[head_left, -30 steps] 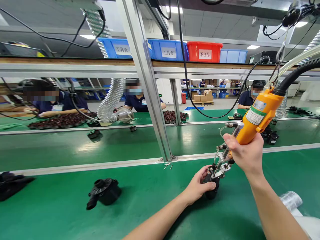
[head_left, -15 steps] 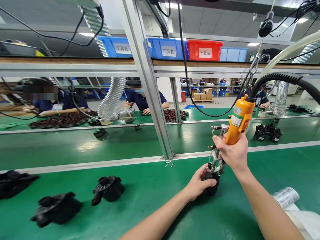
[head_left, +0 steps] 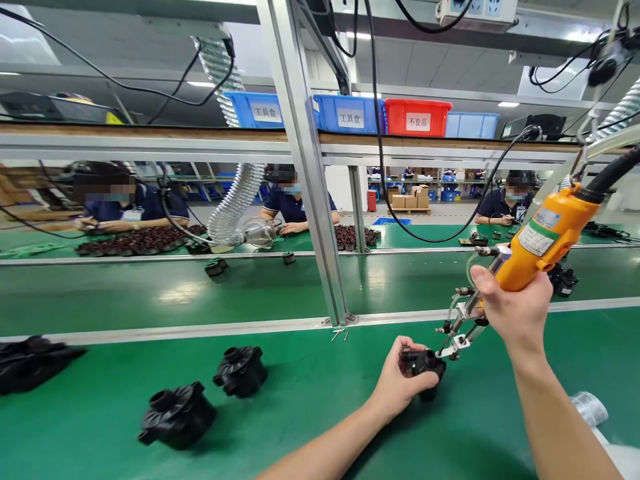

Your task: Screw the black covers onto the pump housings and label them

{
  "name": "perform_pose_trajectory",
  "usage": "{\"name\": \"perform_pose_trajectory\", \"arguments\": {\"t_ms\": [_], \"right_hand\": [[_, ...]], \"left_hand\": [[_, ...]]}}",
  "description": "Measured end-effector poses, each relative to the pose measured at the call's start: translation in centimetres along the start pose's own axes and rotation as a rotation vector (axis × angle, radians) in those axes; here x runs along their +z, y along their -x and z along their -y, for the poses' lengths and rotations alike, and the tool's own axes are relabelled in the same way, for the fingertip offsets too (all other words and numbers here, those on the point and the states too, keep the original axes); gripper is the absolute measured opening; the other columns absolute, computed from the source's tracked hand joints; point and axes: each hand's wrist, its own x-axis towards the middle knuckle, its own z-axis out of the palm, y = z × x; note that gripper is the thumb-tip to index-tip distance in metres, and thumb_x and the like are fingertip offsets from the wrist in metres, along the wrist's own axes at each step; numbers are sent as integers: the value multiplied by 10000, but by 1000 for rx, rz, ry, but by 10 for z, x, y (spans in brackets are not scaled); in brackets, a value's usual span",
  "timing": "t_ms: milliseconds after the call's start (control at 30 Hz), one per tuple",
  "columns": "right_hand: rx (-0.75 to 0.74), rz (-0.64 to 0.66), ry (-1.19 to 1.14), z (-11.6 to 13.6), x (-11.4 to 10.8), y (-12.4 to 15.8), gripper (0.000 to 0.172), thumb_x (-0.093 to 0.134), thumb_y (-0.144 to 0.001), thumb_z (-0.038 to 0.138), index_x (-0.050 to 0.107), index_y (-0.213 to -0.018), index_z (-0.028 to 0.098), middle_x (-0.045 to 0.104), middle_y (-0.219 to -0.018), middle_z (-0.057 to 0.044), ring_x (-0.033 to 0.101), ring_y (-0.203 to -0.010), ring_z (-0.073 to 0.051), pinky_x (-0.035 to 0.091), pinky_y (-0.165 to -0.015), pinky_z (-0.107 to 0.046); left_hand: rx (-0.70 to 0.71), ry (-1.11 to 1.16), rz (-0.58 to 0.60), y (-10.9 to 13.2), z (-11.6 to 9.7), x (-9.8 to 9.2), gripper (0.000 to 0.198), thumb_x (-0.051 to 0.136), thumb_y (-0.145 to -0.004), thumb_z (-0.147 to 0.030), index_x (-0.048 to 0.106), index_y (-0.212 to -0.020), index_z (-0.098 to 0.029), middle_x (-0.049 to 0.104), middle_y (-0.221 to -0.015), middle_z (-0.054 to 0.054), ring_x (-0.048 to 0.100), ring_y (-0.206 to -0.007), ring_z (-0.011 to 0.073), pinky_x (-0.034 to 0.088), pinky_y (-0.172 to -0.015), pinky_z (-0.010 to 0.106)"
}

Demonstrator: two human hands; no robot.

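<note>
My left hand [head_left: 397,381] grips a black plastic pump-like housing [head_left: 428,364] on the green work surface, fingers and thumb around its sides. My right hand [head_left: 521,308] is wrapped round an orange power screwdriver [head_left: 543,239] with a metal nozzle and thin air tubes. The driver leans, its top toward the upper right. Its tip is at the housing's right edge; whether they touch, I cannot tell. Two similar black housings, one nearer [head_left: 177,417] and one farther [head_left: 241,371], stand to the left of my hands.
A metal post [head_left: 317,167] rises from the bench's rear rail, with several small screws [head_left: 340,335] at its foot. Clear plastic [head_left: 590,408] lies at the right. Black material [head_left: 35,363] is at the far left. Co-workers sit opposite, behind the green conveyor [head_left: 165,293].
The screwdriver has swung from nearly upright over the housing to a lean, moving right and off its top. My left hand still holds the housing. The camera view has shifted slightly.
</note>
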Motion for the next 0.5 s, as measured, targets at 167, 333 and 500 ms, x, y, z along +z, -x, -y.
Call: {"name": "perform_pose_trajectory", "arguments": {"t_ms": [167,333,500], "right_hand": [[43,5,-21,1,5,1,425,864,-693,417,487,-715,221,475,-605,52,433,-492,-89,394,-411,-227],[75,25,-54,-1,9,3,384,851,-710,400,519,-724,207,490,-606,52,433,-484,-85,407,-414,-231],[92,51,-86,-6,11,3,379,862,-688,398,565,-805,195,522,-633,48,485,-517,-101,472,-460,-247]], "left_hand": [[31,-220,-53,2,-7,4,606,977,-572,-359,641,-1050,-203,686,-977,15,622,-913,203,476,-834,287],[-63,-202,-30,3,-13,5,655,972,-572,-362,697,-1139,-184,732,-975,35,640,-895,216,491,-860,315],[-62,-204,-41,2,-11,6,620,971,-565,-374,708,-1093,-180,729,-912,23,635,-837,203,490,-812,304]]}}
